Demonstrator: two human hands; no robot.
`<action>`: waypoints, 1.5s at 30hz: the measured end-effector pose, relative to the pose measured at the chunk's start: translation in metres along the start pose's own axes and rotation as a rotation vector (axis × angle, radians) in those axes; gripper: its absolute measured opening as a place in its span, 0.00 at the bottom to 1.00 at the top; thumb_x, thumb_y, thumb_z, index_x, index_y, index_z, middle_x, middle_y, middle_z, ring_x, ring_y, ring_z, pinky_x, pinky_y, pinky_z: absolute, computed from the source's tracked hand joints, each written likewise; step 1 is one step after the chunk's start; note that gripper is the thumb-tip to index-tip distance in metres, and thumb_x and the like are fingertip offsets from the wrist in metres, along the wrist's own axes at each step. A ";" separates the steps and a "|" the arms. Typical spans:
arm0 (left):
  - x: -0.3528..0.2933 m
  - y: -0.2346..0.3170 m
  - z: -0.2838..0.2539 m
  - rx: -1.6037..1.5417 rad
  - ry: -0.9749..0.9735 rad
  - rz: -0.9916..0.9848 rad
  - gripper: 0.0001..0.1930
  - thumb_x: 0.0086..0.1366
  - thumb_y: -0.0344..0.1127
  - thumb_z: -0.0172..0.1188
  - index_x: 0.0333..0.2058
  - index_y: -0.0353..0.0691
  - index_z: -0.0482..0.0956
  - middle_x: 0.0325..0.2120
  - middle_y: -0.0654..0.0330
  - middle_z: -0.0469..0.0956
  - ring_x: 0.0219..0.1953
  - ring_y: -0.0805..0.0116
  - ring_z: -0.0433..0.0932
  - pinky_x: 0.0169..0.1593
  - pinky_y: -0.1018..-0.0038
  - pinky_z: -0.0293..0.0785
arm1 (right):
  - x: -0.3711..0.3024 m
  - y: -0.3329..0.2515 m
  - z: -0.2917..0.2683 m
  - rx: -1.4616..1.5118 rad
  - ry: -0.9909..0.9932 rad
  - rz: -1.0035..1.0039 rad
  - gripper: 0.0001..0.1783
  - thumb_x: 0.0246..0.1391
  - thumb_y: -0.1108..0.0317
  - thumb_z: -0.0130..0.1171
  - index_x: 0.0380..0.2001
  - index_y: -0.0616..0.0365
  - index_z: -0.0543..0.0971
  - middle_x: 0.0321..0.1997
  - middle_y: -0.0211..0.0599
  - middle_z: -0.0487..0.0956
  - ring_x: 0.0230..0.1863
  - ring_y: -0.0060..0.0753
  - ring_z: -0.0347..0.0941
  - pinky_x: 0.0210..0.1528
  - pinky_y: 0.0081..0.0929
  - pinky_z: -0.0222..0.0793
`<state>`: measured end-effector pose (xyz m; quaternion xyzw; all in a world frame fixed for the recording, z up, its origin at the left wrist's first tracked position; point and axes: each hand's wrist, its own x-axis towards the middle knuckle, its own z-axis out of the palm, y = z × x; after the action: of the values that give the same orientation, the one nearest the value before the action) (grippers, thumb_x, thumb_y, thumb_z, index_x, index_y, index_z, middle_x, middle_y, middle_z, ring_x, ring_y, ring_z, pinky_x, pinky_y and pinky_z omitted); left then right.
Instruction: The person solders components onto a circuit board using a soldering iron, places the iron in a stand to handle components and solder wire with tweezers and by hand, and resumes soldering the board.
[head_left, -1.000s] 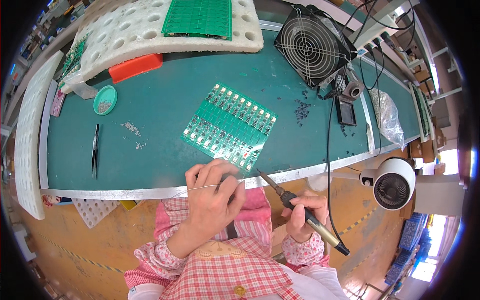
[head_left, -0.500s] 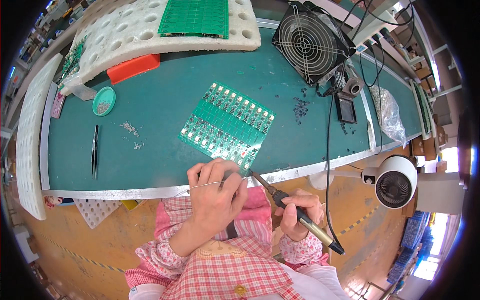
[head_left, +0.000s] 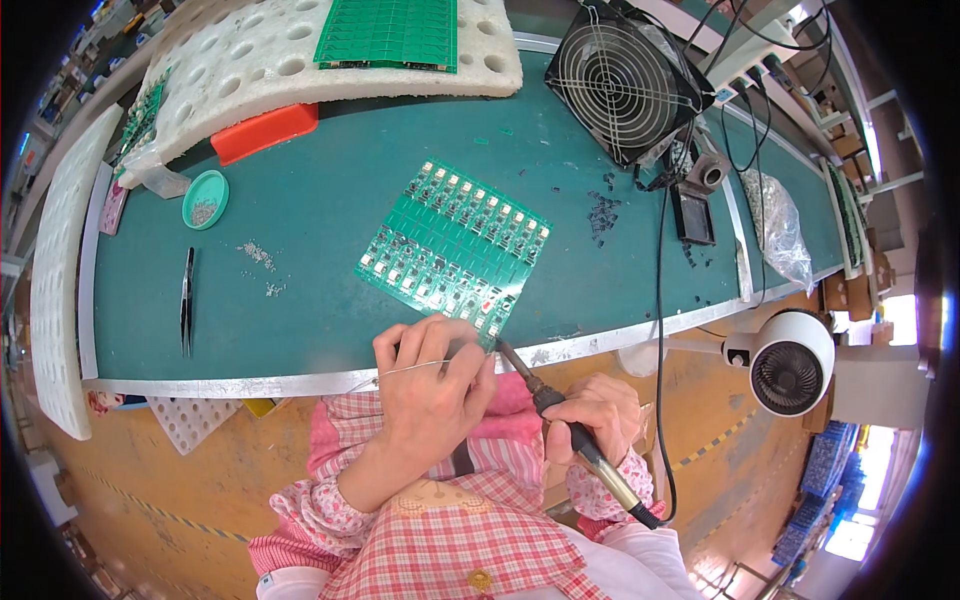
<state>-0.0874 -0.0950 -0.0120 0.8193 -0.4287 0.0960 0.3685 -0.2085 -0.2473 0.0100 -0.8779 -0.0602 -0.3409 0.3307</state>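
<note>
Solder wire [head_left: 405, 371] is thin and silver, and we pinch it in our left hand [head_left: 432, 385] at the near edge of the green table [head_left: 300, 230]. Our right hand [head_left: 598, 417] is closed around the soldering iron [head_left: 570, 430], and its tip touches the near corner of the green circuit board [head_left: 455, 243]. That board is a square of many small strips with white and black parts. Far on the left we see a flat orange box [head_left: 264, 132] beside a white foam tray [head_left: 240, 50]. A clear plastic bag [head_left: 775, 228] lies far right. A small round green dish [head_left: 205, 199] and black tweezers [head_left: 186, 300] sit on the left. A black fan [head_left: 620, 80] stands far right.
</note>
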 end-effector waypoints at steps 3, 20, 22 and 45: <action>0.000 0.000 0.000 -0.008 0.000 0.000 0.08 0.50 0.29 0.67 0.24 0.42 0.74 0.37 0.63 0.75 0.43 0.61 0.75 0.48 0.61 0.60 | -0.001 0.001 0.000 0.013 0.020 0.007 0.14 0.36 0.81 0.63 0.30 0.57 0.75 0.15 0.29 0.72 0.13 0.31 0.66 0.17 0.26 0.60; 0.003 0.005 0.000 -0.014 -0.017 -0.009 0.07 0.52 0.30 0.66 0.25 0.42 0.74 0.37 0.62 0.75 0.42 0.61 0.73 0.48 0.61 0.59 | -0.025 0.004 0.005 0.316 0.326 0.617 0.06 0.59 0.71 0.57 0.31 0.64 0.74 0.21 0.37 0.79 0.17 0.22 0.72 0.22 0.21 0.67; 0.004 0.005 0.002 -0.006 -0.006 -0.010 0.07 0.52 0.29 0.66 0.26 0.41 0.74 0.37 0.62 0.75 0.42 0.61 0.73 0.48 0.61 0.59 | -0.020 0.003 0.005 0.349 0.328 0.627 0.06 0.60 0.71 0.56 0.31 0.64 0.73 0.21 0.37 0.78 0.17 0.22 0.72 0.22 0.21 0.67; -0.005 0.003 0.001 -0.116 0.058 -0.012 0.10 0.50 0.27 0.66 0.23 0.41 0.70 0.34 0.61 0.77 0.37 0.60 0.76 0.44 0.62 0.63 | -0.019 0.008 -0.002 0.363 0.533 0.668 0.08 0.63 0.68 0.54 0.38 0.63 0.72 0.27 0.37 0.76 0.19 0.22 0.72 0.22 0.18 0.67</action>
<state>-0.0931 -0.0931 -0.0137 0.7959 -0.4177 0.0927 0.4283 -0.2216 -0.2526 -0.0057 -0.6589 0.2542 -0.4136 0.5746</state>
